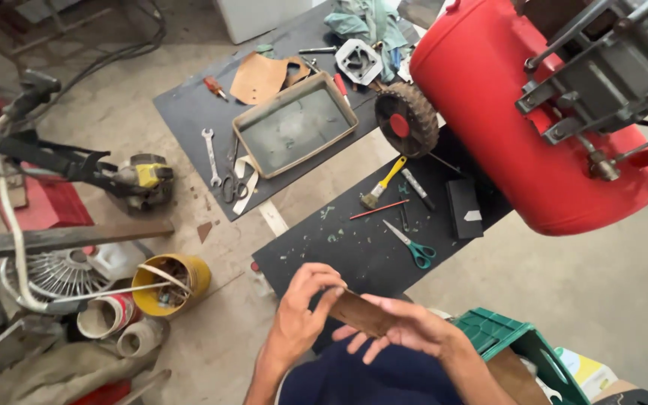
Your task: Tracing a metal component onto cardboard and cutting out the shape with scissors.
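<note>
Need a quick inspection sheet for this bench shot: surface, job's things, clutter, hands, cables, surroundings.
Surface: dark mat on concrete floor, flecked with green scraps.
Job's things: brown sheet piece held between both hands.
Clutter: green-handled scissors, yellow-handled brush, metal tray, spanner, screwdriver.
Hands: left hand pinches the piece; right hand supports it.
Cables: black hose on floor, far left.
Surroundings: red tank with wheel, yellow bucket, green crate.

Even daylight fills a cluttered workshop floor.
Soft, diffuse light leaves only faint shadows; the red tank (pixel 519 112) shows a dull sheen, wide-angle distortion bends the frame's edges, and both hands (pixel 354 319) look slightly smeared and soft.
</note>
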